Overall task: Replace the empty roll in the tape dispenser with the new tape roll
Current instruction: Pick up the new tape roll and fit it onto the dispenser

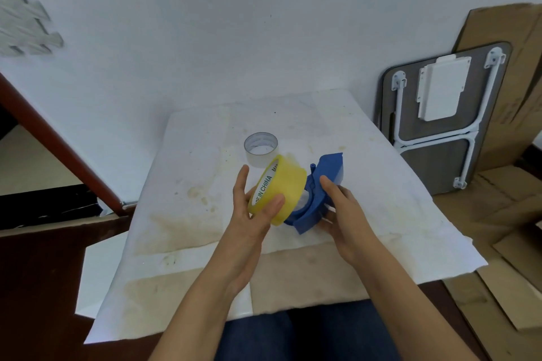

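My left hand (254, 215) grips a full yellow tape roll (281, 189), thumb across its outer face, holding it just above the table and right beside the dispenser. The blue plastic tape dispenser (318, 193) is tilted up off the table, and my right hand (344, 211) holds it from its right side. The roll's edge overlaps the dispenser's left side, hiding the hub. Behind them, the empty whitish core (261, 148) stands upright on the table.
The small table carries a stained white sheet (205, 214). A folded table (443, 114) and flattened cardboard (513, 214) lean against the wall on the right. A red-brown furniture edge (58, 143) runs along the left. My lap is at the table's near edge.
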